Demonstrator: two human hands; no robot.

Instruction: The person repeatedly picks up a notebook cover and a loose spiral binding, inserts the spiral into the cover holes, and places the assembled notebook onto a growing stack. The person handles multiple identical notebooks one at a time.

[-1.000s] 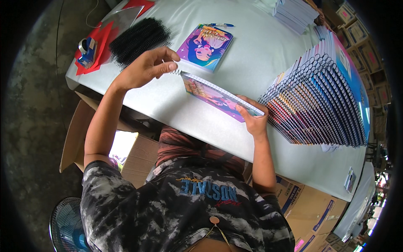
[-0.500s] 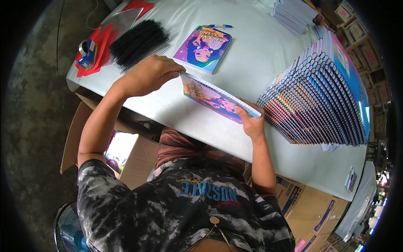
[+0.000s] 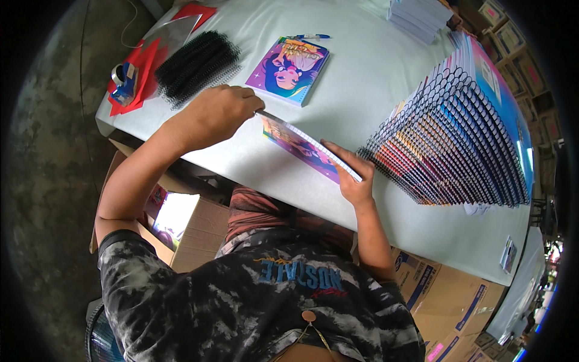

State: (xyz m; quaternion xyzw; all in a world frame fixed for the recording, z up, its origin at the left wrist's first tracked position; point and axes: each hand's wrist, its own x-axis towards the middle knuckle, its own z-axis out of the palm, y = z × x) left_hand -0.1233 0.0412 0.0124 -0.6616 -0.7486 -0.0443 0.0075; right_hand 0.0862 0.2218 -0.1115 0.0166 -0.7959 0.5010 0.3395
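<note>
My right hand [image 3: 354, 176] grips the right end of a notebook [image 3: 297, 148] with a purple illustrated cover, thumb on the front and fingers behind. The notebook is held on edge and tilted above the near side of the table, its white page edge facing up. My left hand [image 3: 224, 117] is closed at the notebook's upper left corner, fingertips pinched together; what they pinch is hidden. Beyond it lies a stack of matching covers or pads [image 3: 289, 71]. A pile of black spiral binding coils [image 3: 196, 67] is just past my left hand.
To the right stands a tall stack of spiral-bound notebooks [image 3: 452, 139]. A blue tape dispenser [image 3: 125, 83] sits on red sheets [image 3: 148, 66] at the far left. A pen [image 3: 312, 37] and paper stacks [image 3: 417, 19] lie farther back. Cardboard boxes [image 3: 449, 295] stand below the table.
My right hand and the notebook's right end have shifted slightly left and down, and the cover has turned more edge-on. My left hand has rolled over at the corner, its elbow moving outward.
</note>
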